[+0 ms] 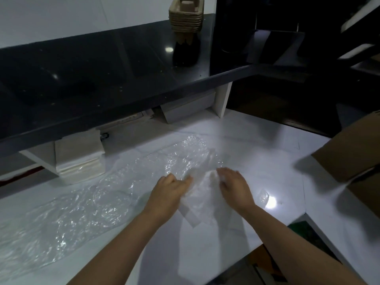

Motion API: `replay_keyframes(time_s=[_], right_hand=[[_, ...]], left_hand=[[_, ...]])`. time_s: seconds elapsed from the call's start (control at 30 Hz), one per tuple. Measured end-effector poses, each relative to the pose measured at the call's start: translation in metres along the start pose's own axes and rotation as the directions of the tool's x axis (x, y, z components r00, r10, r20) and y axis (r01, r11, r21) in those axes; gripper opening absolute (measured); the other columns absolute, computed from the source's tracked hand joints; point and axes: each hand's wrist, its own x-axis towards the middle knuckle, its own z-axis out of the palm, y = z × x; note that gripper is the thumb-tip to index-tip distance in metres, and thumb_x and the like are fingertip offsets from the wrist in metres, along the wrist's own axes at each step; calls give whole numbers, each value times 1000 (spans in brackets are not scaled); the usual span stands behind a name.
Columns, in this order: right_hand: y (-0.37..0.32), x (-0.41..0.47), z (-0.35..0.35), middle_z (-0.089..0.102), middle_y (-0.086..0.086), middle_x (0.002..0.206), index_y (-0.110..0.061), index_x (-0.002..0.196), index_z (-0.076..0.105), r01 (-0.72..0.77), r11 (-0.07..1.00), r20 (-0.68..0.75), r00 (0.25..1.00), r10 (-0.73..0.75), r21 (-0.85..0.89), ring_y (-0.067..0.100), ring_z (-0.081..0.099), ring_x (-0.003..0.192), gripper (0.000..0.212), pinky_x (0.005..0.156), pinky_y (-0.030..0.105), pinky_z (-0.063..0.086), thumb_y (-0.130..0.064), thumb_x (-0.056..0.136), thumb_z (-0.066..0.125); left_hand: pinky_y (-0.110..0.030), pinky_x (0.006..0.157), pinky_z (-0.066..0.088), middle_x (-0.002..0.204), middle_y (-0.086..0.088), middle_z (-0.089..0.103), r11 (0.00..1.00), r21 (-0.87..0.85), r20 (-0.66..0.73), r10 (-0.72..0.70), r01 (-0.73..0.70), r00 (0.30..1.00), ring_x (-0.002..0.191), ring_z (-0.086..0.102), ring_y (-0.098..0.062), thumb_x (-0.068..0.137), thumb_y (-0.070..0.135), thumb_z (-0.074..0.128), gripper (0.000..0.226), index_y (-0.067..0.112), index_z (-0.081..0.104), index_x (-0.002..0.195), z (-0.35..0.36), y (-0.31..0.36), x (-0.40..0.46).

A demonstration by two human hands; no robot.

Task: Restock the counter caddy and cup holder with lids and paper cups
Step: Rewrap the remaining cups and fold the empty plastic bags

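Both hands are down on a white counter (267, 161), working a bunch of clear plastic wrap (197, 194) right between them. The left hand (168, 190) has its fingers curled onto the left edge of the bunched plastic, and the right hand (234, 186) is curled over the right edge, so both look like they're gripping the same crumpled bit, though it's blurry enough that I can't make out individual fingertips. The wrap itself is a long sleeve kind of thing: from the hands it trails off to the left across the counter in a crinkly, shiny strip (72, 212) that runs to the left edge of the view, and another stretch goes up and away behind the hands. Can't tell if anything is inside the plastic. No lids or loose cups that I can pick out anywhere. Up above there's a raised black shelf (82, 79) running across, with a stack of brown pulp cup carriers (186, 15) sitting on it near the top middle. Under the shelf, on the white counter, there's a pale stack of what look like folded paper bags (80, 159) on the left. A brown cardboard box (353, 153) sits at the right side, well apart from the hands.
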Motion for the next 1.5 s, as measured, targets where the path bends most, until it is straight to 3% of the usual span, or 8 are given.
replay_keyframes(time_s=[0.2,0.33,0.5,0.63,0.77,0.97,1.17,1.5], right_hand=[[4,4,-17,69,5,103,-15,114,68,-168,961,-180,961,209,217,25,62,95,34,85,34,52,-1,86,54],[5,-4,-11,64,0,82,-19,117,56,-389,804,-63,884,463,450,20,62,76,24,67,30,50,-15,94,48],[3,-12,-7,66,0,81,-21,116,56,-362,785,-20,903,429,503,11,59,71,22,61,21,45,-19,98,44],[6,-11,-6,65,-1,95,-22,110,59,-343,699,-49,878,476,627,14,61,83,22,70,25,49,-29,101,41],[5,-8,-12,63,0,96,-25,106,58,-392,546,30,831,556,740,18,62,92,25,75,29,49,-41,101,40],[-9,-19,-17,44,-5,144,-20,144,38,-11,969,-372,922,105,246,10,39,131,44,109,27,31,-21,101,45],[15,-20,5,15,-8,160,-26,153,22,360,928,289,902,-321,-93,8,-2,148,79,120,33,-3,-69,90,-1],[37,-21,7,0,-7,161,-27,154,7,399,867,304,901,-310,-297,8,-9,148,73,118,46,-5,-68,94,6]], left_hand=[[-34,74,35,111,-5,66,931,230,230,231,-283,945,73,58,-24,85,46,51,58,27,45,139,6,12,-7],[-43,99,38,132,-11,57,950,228,315,134,-212,940,106,59,-27,78,46,61,76,28,36,147,10,15,-10],[-45,120,-2,162,-4,1,979,59,418,154,-196,895,149,3,-25,79,36,59,93,38,1,152,15,25,-7],[-52,112,29,154,-1,36,910,111,520,290,-400,803,142,33,-27,60,34,75,98,33,29,146,31,37,-3],[-54,115,18,157,-1,30,904,64,487,341,-423,804,145,25,-28,78,22,67,89,33,17,151,47,45,-3],[-47,118,-11,162,4,-9,926,2,514,322,-377,795,146,-18,-21,95,22,51,77,36,2,153,47,49,1],[-46,114,-15,160,-3,19,889,71,513,356,-452,781,150,3,-25,87,21,58,74,27,22,152,40,45,-1],[-47,112,33,153,-2,37,806,140,410,482,-575,775,141,34,-24,79,28,68,77,37,33,147,38,23,-27]])
